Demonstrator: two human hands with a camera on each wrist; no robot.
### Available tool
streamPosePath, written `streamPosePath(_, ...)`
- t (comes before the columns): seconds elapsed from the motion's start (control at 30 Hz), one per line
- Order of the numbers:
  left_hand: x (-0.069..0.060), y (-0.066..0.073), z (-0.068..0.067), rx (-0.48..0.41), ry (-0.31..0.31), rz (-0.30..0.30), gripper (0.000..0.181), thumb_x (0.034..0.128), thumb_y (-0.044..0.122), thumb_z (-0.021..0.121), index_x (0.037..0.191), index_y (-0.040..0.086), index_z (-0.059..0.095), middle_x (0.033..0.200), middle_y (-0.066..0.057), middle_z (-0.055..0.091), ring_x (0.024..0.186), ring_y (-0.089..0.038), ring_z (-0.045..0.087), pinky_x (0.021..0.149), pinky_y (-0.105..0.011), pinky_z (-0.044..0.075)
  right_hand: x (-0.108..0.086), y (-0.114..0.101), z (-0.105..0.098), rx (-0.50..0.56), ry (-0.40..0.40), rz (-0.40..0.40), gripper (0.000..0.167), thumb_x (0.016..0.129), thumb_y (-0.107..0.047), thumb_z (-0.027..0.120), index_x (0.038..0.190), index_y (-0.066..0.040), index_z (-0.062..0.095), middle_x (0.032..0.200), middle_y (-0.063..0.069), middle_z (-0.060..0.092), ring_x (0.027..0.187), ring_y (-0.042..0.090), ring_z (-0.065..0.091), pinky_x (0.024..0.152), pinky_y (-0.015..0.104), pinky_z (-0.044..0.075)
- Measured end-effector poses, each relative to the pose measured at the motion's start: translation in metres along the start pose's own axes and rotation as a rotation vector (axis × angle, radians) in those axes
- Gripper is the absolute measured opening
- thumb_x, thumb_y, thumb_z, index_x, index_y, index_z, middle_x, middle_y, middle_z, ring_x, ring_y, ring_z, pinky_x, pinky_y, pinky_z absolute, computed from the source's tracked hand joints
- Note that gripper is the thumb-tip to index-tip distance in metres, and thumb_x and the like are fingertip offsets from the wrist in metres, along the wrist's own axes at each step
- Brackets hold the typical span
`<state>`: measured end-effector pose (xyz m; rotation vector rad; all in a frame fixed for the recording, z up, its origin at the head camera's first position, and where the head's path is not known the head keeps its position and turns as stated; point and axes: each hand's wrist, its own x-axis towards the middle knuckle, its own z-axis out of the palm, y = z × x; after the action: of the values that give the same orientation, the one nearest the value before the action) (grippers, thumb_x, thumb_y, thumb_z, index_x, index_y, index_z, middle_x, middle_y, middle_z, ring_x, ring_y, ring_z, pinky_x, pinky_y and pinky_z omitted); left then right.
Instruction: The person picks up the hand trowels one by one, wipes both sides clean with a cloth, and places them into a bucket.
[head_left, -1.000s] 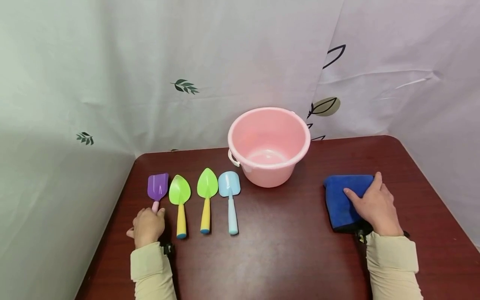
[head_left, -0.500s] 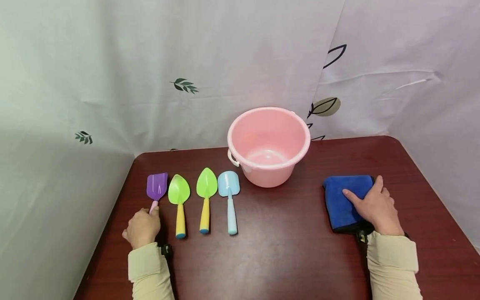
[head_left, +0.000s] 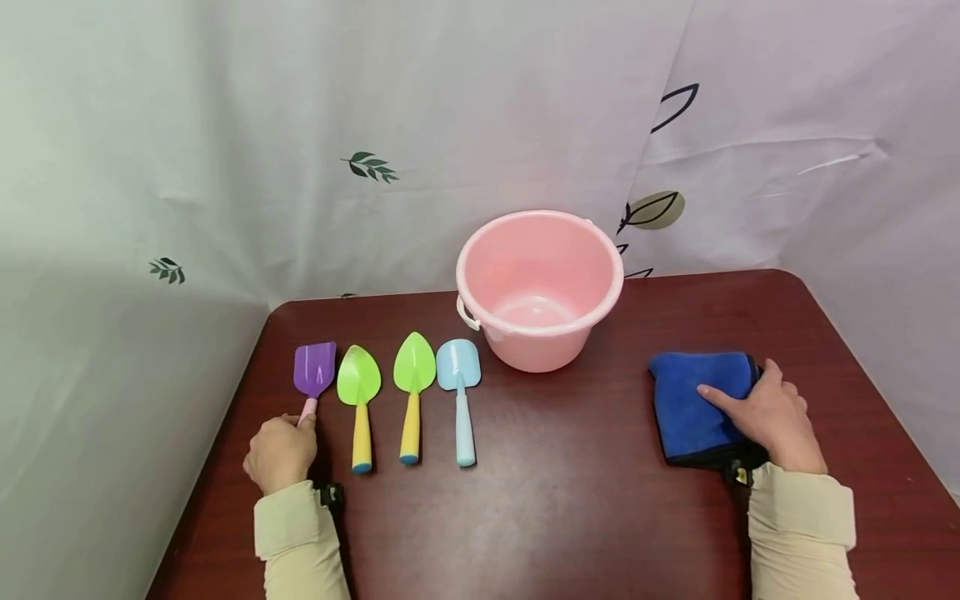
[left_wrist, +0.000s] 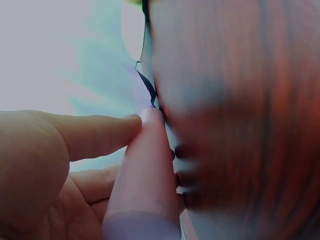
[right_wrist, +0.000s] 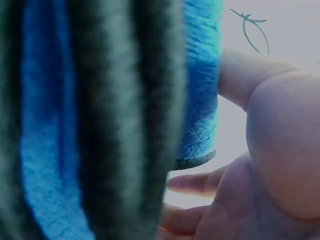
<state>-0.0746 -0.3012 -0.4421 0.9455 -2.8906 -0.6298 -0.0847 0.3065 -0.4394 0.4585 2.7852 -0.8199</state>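
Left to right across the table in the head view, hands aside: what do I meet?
Purple shovel, first green-and-yellow trowel, second green-and-yellow trowel, light-blue shovel, pink bucket, folded blue cloth.

Head feed: I have a dark red-brown table [head_left: 577, 525], far corners rounded. Pale, creased sheeting [head_left: 465, 83] hangs behind the table and along both its sides, grey-green toward its left, lilac toward its right. Above the table's far edge I log a dark green sprig [head_left: 369, 166]; beyond its far left corner, a smaller sprig [head_left: 167, 270]. Above its far edge, further right: an olive leaf [head_left: 654, 210], an outlined leaf [head_left: 675, 107] higher. Soft sheen on the table's near middle.
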Motion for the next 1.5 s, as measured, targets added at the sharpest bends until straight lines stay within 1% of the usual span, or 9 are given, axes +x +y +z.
streamPosePath(0.17, 0.002, 0.0, -0.001, -0.038, 0.031, 0.004, 0.048, 0.1005, 0.038, 0.057, 0.116, -0.005, 0.07, 0.117, -0.034, 0.063, 0.1, -0.057, 0.058, 0.078, -0.063, 0.045, 0.001, 0.005, -0.002, 0.02, -0.015, 0.022, 0.117, 0.092, -0.06, 0.062, 0.148, 0.022, 0.0, 0.135, 0.054, 0.021, 0.117, 0.07, 0.03, 0.091, 0.076, 0.035)
streamPosePath(0.4, 0.003, -0.001, -0.002, -0.103, 0.041, -0.012, 0.049, 0.098, 0.041, 0.061, 0.107, -0.006, 0.075, 0.111, -0.031, 0.067, 0.102, -0.055, 0.057, 0.082, -0.061, 0.046, 0.004, 0.006, -0.008, 0.026, -0.074, 0.058, 0.119, 0.091, -0.06, 0.062, 0.145, 0.026, -0.001, 0.136, 0.053, 0.025, 0.119, 0.067, 0.036, 0.093, 0.072, 0.039)
streamPosePath(0.5, 0.004, -0.001, -0.004, -0.113, 0.021, -0.019, 0.056, 0.0982, 0.047, 0.059, 0.107, -0.005, 0.075, 0.112, -0.03, 0.067, 0.105, -0.054, 0.057, 0.086, -0.061, 0.045, 0.006, 0.007, -0.011, 0.011, -0.084, 0.03, 0.113, 0.092, -0.059, 0.062, 0.141, 0.03, 0.012, 0.132, 0.054, 0.03, 0.114, 0.064, 0.043, 0.089, 0.069, 0.044)
streamPosePath(0.63, 0.004, 0.0, -0.005, -0.126, -0.009, -0.022, 0.062, 0.0987, 0.052, 0.054, 0.109, -0.006, 0.073, 0.114, -0.03, 0.066, 0.109, -0.053, 0.056, 0.093, -0.06, 0.042, 0.006, 0.008, -0.013, 0.007, -0.073, -0.029, 0.101, 0.092, -0.057, 0.063, 0.13, 0.032, 0.033, 0.122, 0.052, 0.043, 0.098, 0.055, 0.056, 0.078, 0.061, 0.051)
streamPosePath(0.7, 0.003, 0.0, -0.006, -0.138, -0.017, -0.026, 0.063, 0.0988, 0.052, 0.053, 0.109, -0.007, 0.073, 0.113, -0.03, 0.067, 0.109, -0.053, 0.056, 0.093, -0.06, 0.042, 0.006, 0.008, -0.013, 0.019, -0.073, -0.041, 0.099, 0.093, -0.056, 0.062, 0.129, 0.032, 0.035, 0.12, 0.051, 0.045, 0.096, 0.054, 0.058, 0.076, 0.059, 0.052)
streamPosePath(1.03, 0.004, -0.001, -0.01, -0.173, -0.066, -0.016, 0.064, 0.098, 0.057, 0.051, 0.098, -0.001, 0.078, 0.104, -0.026, 0.07, 0.104, -0.047, 0.059, 0.087, -0.057, 0.044, 0.003, 0.009, -0.017, 0.106, -0.114, -0.031, 0.105, 0.095, -0.055, 0.06, 0.141, 0.029, 0.016, 0.13, 0.051, 0.035, 0.109, 0.059, 0.05, 0.085, 0.064, 0.05)
streamPosePath(1.17, 0.005, -0.001, -0.015, -0.169, -0.13, -0.012, 0.064, 0.0973, 0.059, 0.048, 0.092, 0.003, 0.078, 0.087, -0.018, 0.071, 0.097, -0.04, 0.061, 0.077, -0.046, 0.047, 0.006, 0.011, -0.019, 0.119, -0.133, -0.074, 0.111, 0.091, -0.054, 0.067, 0.146, 0.025, 0.011, 0.138, 0.051, 0.029, 0.118, 0.06, 0.042, 0.091, 0.067, 0.044)
streamPosePath(1.27, 0.007, -0.002, -0.018, -0.168, -0.176, -0.006, 0.066, 0.097, 0.062, 0.046, 0.085, 0.005, 0.077, 0.072, -0.008, 0.067, 0.087, -0.033, 0.06, 0.068, -0.036, 0.043, 0.007, 0.011, -0.02, 0.123, -0.165, -0.105, 0.118, 0.087, -0.053, 0.073, 0.149, 0.021, 0.005, 0.142, 0.051, 0.023, 0.123, 0.061, 0.036, 0.094, 0.07, 0.041)
streamPosePath(1.5, 0.007, -0.004, -0.018, -0.19, -0.202, -0.007, 0.065, 0.0968, 0.061, 0.047, 0.075, 0.006, 0.074, 0.064, -0.002, 0.06, 0.075, -0.025, 0.055, 0.061, -0.032, 0.039, 0.009, 0.013, -0.021, 0.127, -0.221, -0.11, 0.12, 0.087, -0.05, 0.075, 0.15, 0.02, 0.0, 0.146, 0.051, 0.016, 0.127, 0.064, 0.031, 0.096, 0.07, 0.04)
